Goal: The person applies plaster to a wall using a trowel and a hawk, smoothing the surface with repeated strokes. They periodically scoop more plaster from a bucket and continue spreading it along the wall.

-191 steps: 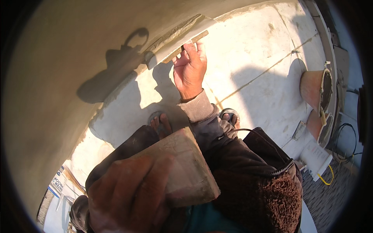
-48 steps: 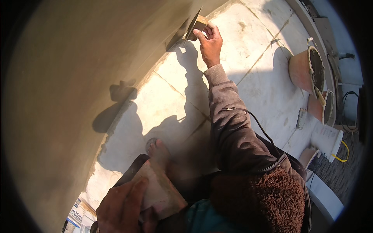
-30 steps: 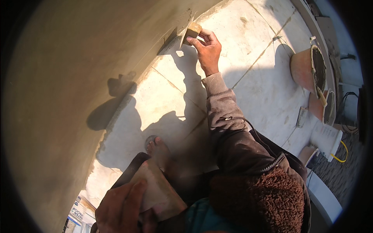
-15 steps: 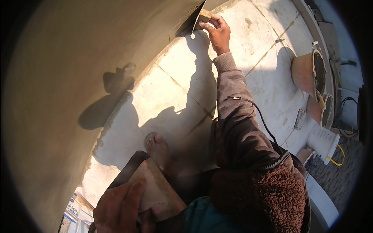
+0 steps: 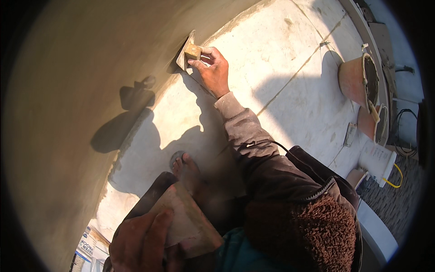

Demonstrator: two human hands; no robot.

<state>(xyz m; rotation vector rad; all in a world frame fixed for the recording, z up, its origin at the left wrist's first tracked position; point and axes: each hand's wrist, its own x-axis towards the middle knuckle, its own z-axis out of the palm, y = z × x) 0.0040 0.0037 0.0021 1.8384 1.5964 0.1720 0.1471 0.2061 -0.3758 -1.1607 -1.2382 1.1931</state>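
My right hand [image 5: 211,71], reaching out in a brown sleeve, grips the block handle of a flat trowel [image 5: 186,51]. The trowel's thin blade rests on or very near the grey-beige wall [image 5: 72,104], low down near its foot. My left hand [image 5: 140,240], in shade at the lower edge, is closed on a pale, flat board [image 5: 186,217] with dirty edges, held low over my lap. My bare toes [image 5: 183,165] show on the pale floor beyond the board.
Pale floor tiles [image 5: 285,59] stretch along the wall. At the right lie two tan buckets [image 5: 351,81] with crusted rims, a white pail [image 5: 376,161] with a yellow handle, a small narrow piece [image 5: 350,134], a ledge [image 5: 362,22] and black cable. Printed packaging [image 5: 86,245] sits at lower left.
Over the last half second my right hand and the trowel have moved down and left along the wall, back nearer me. The board in my left hand stays almost in place.
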